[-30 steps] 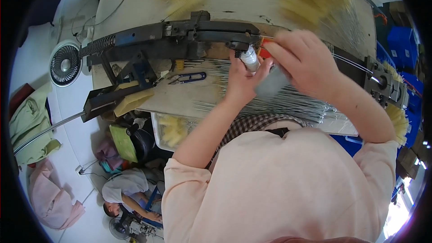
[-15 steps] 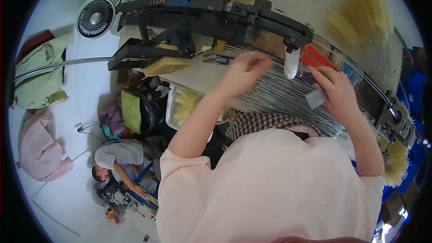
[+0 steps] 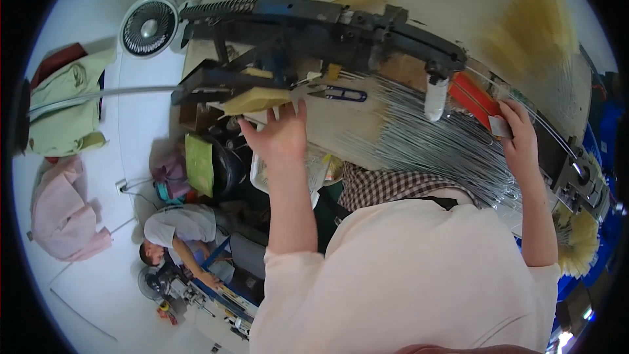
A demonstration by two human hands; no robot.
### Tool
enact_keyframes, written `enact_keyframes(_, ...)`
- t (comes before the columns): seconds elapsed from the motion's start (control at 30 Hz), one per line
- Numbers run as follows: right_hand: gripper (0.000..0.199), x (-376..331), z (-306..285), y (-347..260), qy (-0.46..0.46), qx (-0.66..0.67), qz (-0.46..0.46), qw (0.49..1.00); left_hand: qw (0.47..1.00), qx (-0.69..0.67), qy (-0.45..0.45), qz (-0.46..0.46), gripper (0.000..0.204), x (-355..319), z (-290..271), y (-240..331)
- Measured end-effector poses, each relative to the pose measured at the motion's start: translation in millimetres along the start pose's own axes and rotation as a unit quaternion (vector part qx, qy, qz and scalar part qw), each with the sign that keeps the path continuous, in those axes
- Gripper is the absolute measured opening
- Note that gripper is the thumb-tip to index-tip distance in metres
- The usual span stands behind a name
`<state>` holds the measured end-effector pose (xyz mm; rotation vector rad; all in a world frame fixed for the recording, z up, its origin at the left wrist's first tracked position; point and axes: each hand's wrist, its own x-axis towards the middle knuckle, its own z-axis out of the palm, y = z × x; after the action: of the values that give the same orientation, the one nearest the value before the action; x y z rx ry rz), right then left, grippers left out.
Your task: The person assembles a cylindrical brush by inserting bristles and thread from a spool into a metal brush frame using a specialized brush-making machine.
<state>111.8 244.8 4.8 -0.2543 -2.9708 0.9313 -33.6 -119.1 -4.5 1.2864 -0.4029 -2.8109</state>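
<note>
My left hand [image 3: 282, 136] is open, fingers spread. Its fingertips are at the lower edge of a pale yellow block [image 3: 259, 99] that sits by a black metal holder [image 3: 196, 84]; whether they touch is unclear. A small flat grey-white piece [image 3: 500, 126] is pinched in my right hand [image 3: 523, 136], beside the lower end of a red-orange strip or box [image 3: 473, 97]. Between my hands lies a broad bundle of thin metal wires [image 3: 439, 141] on the table. Blue-handled thread snips [image 3: 345, 94] rest to the right of my left fingertips.
A long black machine arm [image 3: 298, 12] spans the far side, with a white-wrapped handle [image 3: 434, 99] hanging down. Yellow bristly bundles [image 3: 531, 29] lie far right. A white basket [image 3: 261, 172] stands below my left forearm. Another person [image 3: 180, 228] works at lower left, near a fan [image 3: 149, 26] higher up.
My left hand has swung left from above the wires to the yellow block, its fingers spreading. My right hand has shifted right and slightly down, still holding the grey-white piece.
</note>
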Motion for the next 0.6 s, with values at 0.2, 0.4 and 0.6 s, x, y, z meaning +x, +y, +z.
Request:
enact_keyframes(0.2,0.047,3.6,5.8,-11.7,0.014,0.004,-0.03,0.999,0.979,0.094,-0.171,0.052,0.073,4.7,11.0,7.3)
enact_keyframes(0.4,0.048,-13.4,11.2,6.9,0.056,0.033,-0.006,0.998,0.969,0.147,0.021,0.196,0.048,5.4,-40.5,26.6)
enact_keyframes(0.6,0.044,-6.6,7.0,-5.1,0.055,0.032,0.003,0.998,0.868,0.323,0.093,0.365,0.024,44.2,-45.6,110.4)
